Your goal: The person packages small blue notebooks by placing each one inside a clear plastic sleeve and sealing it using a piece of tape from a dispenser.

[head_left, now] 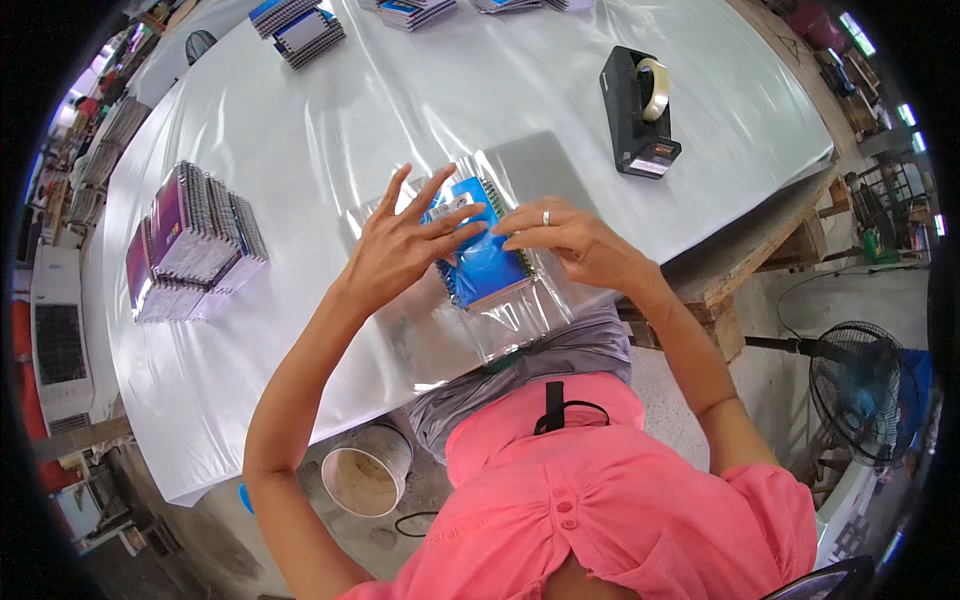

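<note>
Spiral-bound notebooks with a blue cover (492,268) lie in front of me on a sheet of clear plastic film (545,302), wire coils along both sides. Shiny film covers part of the stack. My left hand (405,235) is open, its fingers spread, and some fingertips rest on the notebooks' left and upper part. From the right, my right hand (570,240) reaches to the stack's edge. A ring is on one finger. Its bent fingers are close together at the film, and the thumb is tucked partly out of sight.
A black tape dispenser (635,120) with a roll of tape stands at the back right. Purple notebooks (190,245) are stacked at the left, and more notebooks (298,30) sit along the far side. Below the plastic-covered table (300,150) are a bucket (368,470) and a fan (858,392).
</note>
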Demonstrator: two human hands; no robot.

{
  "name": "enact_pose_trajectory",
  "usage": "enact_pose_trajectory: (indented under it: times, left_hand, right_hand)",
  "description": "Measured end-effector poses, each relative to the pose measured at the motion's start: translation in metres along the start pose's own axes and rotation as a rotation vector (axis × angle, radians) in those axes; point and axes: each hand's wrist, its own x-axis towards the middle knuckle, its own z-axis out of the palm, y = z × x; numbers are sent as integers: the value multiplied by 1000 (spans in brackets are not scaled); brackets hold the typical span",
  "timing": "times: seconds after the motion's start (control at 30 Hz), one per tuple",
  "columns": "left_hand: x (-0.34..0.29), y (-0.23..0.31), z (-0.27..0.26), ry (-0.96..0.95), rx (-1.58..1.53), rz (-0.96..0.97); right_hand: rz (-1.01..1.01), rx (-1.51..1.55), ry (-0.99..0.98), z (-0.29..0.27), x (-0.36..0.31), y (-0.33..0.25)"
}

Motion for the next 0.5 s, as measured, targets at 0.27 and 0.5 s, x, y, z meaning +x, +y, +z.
enact_pose_trajectory:
  times: [0.27,0.5]
  left_hand:
    - [4,6,22,176,-39,-113]
    - [6,4,31,153,-113,-167]
  right_hand:
    - [-132,-297,-196,13,-2,16]
    - [-117,-323,-231,17,1,15]
